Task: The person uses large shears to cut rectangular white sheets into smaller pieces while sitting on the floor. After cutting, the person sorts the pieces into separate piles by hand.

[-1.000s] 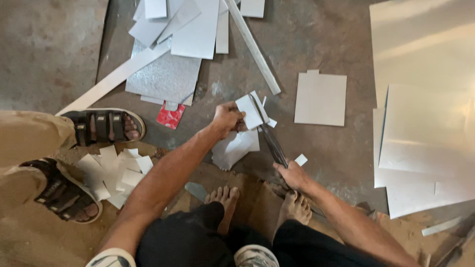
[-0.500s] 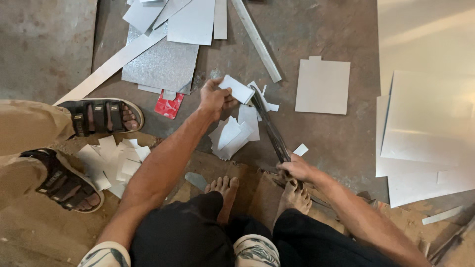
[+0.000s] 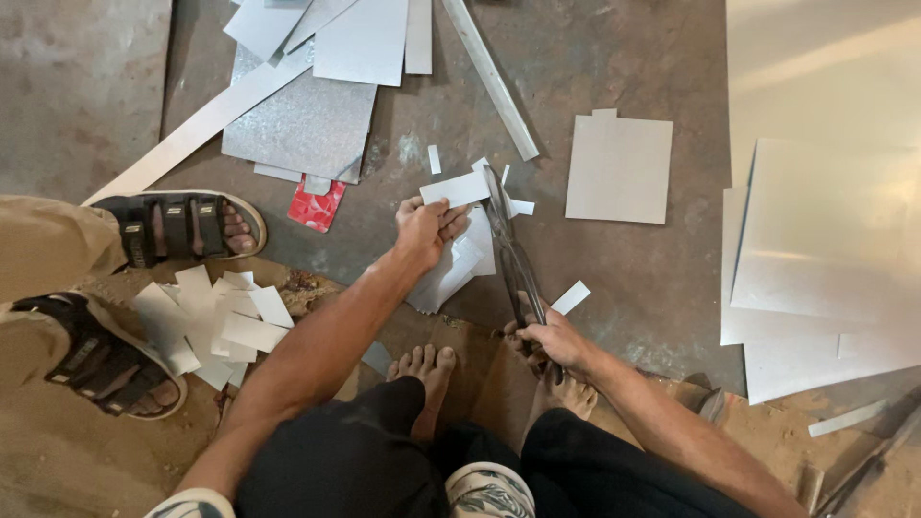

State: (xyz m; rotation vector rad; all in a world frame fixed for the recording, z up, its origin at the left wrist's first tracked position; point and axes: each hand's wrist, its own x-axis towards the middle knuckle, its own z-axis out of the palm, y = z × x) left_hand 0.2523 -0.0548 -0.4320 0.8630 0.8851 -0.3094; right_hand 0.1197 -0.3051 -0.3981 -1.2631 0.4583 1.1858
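Observation:
My left hand (image 3: 428, 226) grips a small white rectangular sheet-metal piece (image 3: 455, 189) and holds it against the blades of long metal shears (image 3: 510, 251). My right hand (image 3: 551, 341) is closed on the shears' handles, low down near my bare feet (image 3: 427, 370). The shears lie along the floor with the blade tips at the piece's right end. Under my left hand lies a small stack of cut white pieces (image 3: 451, 273). A loose white offcut (image 3: 571, 297) rests to the right of the shears.
Another person's sandalled feet (image 3: 182, 226) stand at the left beside a pile of cut white pieces (image 3: 216, 321). Metal sheets and strips (image 3: 317, 105) lie at the top, a square sheet (image 3: 619, 168) right of centre, large sheets (image 3: 825, 230) at the right, a red packet (image 3: 317, 204) near the sandal.
My left hand has carried the small piece up to the shear blades. The right hand stays on the handles. The view has shifted slightly.

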